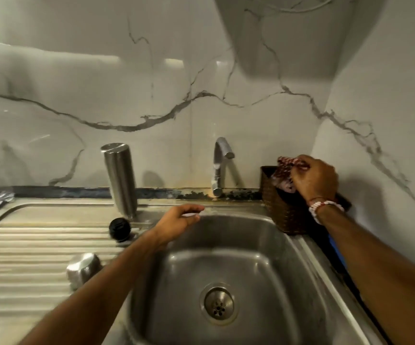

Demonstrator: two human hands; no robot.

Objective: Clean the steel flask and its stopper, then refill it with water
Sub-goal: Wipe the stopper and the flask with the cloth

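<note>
Right hand (313, 179), right of frame, pinches red cloth (286, 168) over brown basket (283, 215). Left hand (179, 221), middle, fingers loose, holds nothing, over sink (226, 235) rim. Steel flask (120, 179) upside down left of tap (220, 165); black stopper (119, 228) just below.

no legible text, label, brand or number on anything here

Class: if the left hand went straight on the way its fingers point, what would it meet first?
Probably the base of the tap behind the sink; the left hand points toward it with nothing between, though depth is unclear.
</note>
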